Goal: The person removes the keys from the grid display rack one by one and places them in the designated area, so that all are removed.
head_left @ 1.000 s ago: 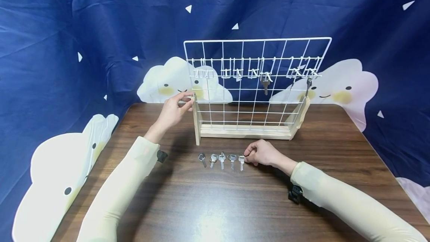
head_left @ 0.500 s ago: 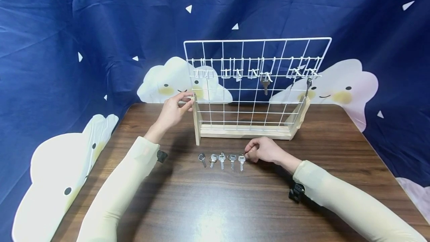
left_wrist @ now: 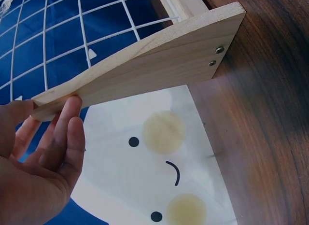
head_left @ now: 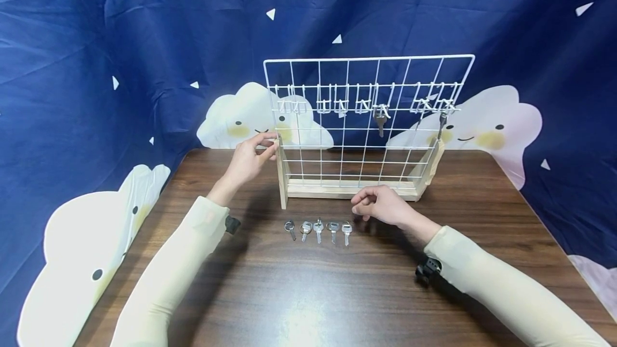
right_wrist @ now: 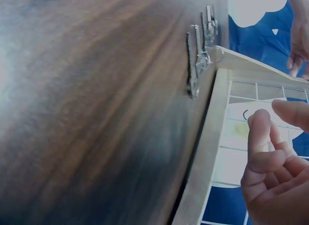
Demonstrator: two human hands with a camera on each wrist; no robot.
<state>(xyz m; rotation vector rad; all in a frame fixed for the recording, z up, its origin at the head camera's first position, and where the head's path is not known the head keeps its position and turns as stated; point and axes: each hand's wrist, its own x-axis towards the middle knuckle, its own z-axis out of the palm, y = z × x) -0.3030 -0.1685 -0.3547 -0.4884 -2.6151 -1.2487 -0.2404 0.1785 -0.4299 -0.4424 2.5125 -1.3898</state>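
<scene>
A white wire grid rack (head_left: 369, 59) stands on the table in a wooden frame. My left hand (head_left: 250, 157) holds the upper end of its left wooden side panel (left_wrist: 145, 65), thumb on one side and fingertips on the other. My right hand (head_left: 383, 205) hovers in front of the wooden base bar (head_left: 318, 189), fingers loosely bent, thumb and index finger apart with nothing between them. Below and left of it, several silver keys with rings lie in a row; the rightmost key (head_left: 347, 232) is nearest that hand. A darker key (head_left: 381, 122) hangs from a hook mid-rack.
Several white hooks (head_left: 341, 105) line the grid's upper part. Another key (head_left: 442, 122) hangs near the right end. The brown wooden table (head_left: 241, 293) spreads in front, and a blue cloud-print cloth (head_left: 168, 25) hangs behind.
My right hand has drawn away from the rightmost key, rising slightly toward the rack, and its fingers have spread a little. The left hand and the row of keys stay put.
</scene>
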